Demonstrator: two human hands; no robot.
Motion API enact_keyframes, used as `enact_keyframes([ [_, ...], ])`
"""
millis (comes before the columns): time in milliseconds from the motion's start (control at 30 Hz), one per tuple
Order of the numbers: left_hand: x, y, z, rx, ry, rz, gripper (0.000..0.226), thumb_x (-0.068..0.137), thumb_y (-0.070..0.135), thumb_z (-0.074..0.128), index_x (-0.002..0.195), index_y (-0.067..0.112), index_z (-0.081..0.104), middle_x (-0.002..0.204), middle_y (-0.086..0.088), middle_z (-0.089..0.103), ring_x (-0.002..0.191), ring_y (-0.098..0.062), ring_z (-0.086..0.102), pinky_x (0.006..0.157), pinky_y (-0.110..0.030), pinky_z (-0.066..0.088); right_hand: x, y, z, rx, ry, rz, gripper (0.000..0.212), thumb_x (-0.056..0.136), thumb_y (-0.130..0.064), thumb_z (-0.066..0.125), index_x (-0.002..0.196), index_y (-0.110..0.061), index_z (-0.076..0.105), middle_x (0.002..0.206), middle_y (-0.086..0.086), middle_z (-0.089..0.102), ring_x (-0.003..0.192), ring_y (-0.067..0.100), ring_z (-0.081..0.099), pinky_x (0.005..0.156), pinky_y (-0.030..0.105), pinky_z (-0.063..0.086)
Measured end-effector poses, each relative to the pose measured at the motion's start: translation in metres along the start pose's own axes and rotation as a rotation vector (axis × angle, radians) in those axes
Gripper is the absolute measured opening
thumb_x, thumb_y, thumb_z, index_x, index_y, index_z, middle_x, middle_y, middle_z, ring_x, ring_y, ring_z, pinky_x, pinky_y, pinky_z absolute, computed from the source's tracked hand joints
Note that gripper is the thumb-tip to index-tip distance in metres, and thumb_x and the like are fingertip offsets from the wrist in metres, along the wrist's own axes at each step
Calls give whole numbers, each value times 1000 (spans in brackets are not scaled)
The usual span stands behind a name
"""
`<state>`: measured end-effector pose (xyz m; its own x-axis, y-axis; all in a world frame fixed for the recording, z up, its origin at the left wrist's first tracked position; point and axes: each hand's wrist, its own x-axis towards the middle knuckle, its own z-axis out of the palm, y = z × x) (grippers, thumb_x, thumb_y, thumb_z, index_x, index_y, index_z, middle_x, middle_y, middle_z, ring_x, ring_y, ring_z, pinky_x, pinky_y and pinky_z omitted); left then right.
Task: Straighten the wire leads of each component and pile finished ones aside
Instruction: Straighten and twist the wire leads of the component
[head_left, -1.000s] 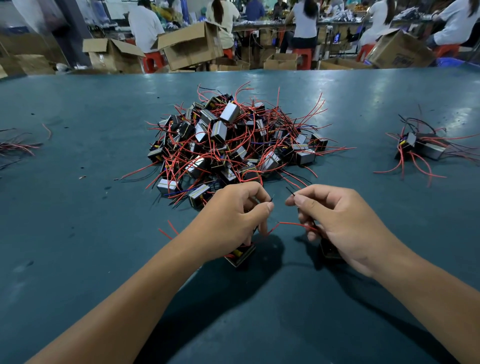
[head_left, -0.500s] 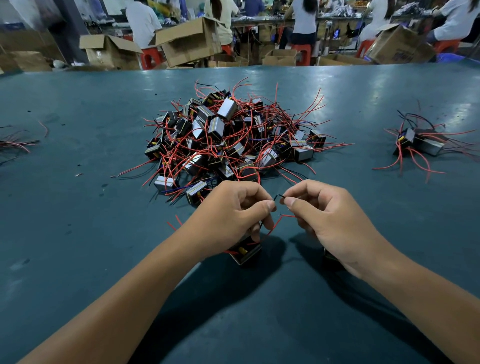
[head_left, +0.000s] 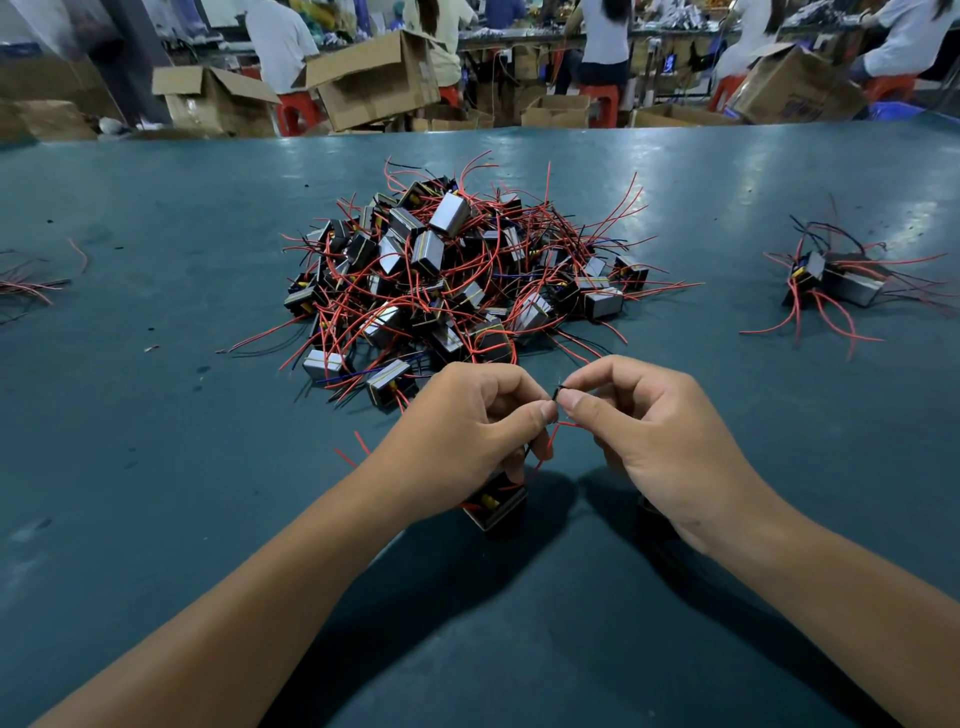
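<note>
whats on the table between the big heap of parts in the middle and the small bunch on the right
In the head view, only bare teal tabletop lies between the big red-wired component heap and the small right pile.

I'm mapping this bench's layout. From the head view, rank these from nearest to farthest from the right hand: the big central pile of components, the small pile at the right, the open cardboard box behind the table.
1. Big central pile: just ahead and left of the right hand.
2. Small pile: farther off, at the table's right.
3. Open cardboard box: beyond the table's far edge.
</note>
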<state>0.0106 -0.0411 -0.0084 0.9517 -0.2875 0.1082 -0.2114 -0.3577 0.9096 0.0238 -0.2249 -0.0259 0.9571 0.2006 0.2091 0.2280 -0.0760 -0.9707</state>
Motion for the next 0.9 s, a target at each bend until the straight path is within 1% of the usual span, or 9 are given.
enact_keyframes([
  [67, 1, -2, 1, -21, -5, -5, 15, 100, 15, 61, 91, 4, 68, 70, 0, 71, 53, -20, 61, 55, -47, 54, 0, 0, 0, 13, 9, -3, 8, 90, -14, 71, 82, -17, 71, 52, -10, 46, 44, 1, 38, 45, 7, 30],
  [167, 2, -4, 1, -31, -7, -6, 15, 100, 13, 61, 91, 3, 68, 70, -1, 71, 54, -21, 60, 55, -39, 53, 0, -2, 0, -12, 18, -10, 8, 89, -16, 71, 82, -18, 71, 55, -3, 43, 44, 2, 33, 44, 10, 28],
  [267, 2, -4, 1, -42, 2, -6, 15, 99, 14, 62, 90, 4, 68, 70, -1, 71, 52, -18, 61, 56, -33, 51, -1, -2, 0, -48, 26, -13, 9, 91, -21, 69, 82, -20, 69, 53, -7, 39, 46, 6, 30, 43, 15, 26],
  [333, 2, -3, 1, -31, 4, -6, 15, 99, 14, 62, 89, 4, 67, 69, -1, 72, 52, -17, 62, 58, -33, 50, -1, -2, 0, -55, 30, -5, 12, 92, -27, 65, 82, -20, 68, 53, -11, 40, 49, 7, 32, 45, 16, 28],
  [400, 2, -2, 0, -28, -2, -5, 15, 99, 13, 62, 89, 3, 67, 71, -2, 73, 52, -17, 62, 59, -34, 50, 0, -2, 1, -57, 32, 0, 13, 93, -27, 63, 82, -21, 67, 53, -12, 41, 50, 7, 34, 46, 16, 29],
  [600, 2, -1, 0, -14, -3, 3, 15, 99, 13, 61, 88, 4, 67, 72, -2, 73, 53, -17, 63, 58, -31, 51, 0, -1, 0, -55, 16, -3, 10, 93, -20, 67, 83, -22, 69, 55, -5, 41, 48, 7, 33, 45, 14, 29],
  [733, 1, -3, 1, -24, -6, 15, 15, 99, 14, 61, 89, 5, 68, 72, -1, 73, 53, -16, 63, 59, -35, 51, 0, 1, -1, -42, 15, -16, 7, 89, -25, 70, 82, -21, 70, 52, -9, 39, 46, 5, 31, 44, 12, 27],
  [833, 1, -4, 2, -59, -14, 12, 14, 99, 11, 62, 90, 2, 67, 73, -5, 73, 55, -18, 61, 60, -39, 48, 1, 2, -1, -45, 27, -26, 8, 86, -29, 70, 83, -21, 70, 51, -8, 38, 45, 6, 29, 43, 13, 25],
  [900, 1, -5, 2, -72, -18, 18, 13, 98, 10, 63, 90, 0, 68, 72, -5, 72, 55, -17, 60, 59, -36, 48, 1, 2, 0, -40, 30, -30, 9, 85, -29, 71, 83, -20, 71, 52, -6, 38, 44, 6, 28, 42, 13, 24],
])
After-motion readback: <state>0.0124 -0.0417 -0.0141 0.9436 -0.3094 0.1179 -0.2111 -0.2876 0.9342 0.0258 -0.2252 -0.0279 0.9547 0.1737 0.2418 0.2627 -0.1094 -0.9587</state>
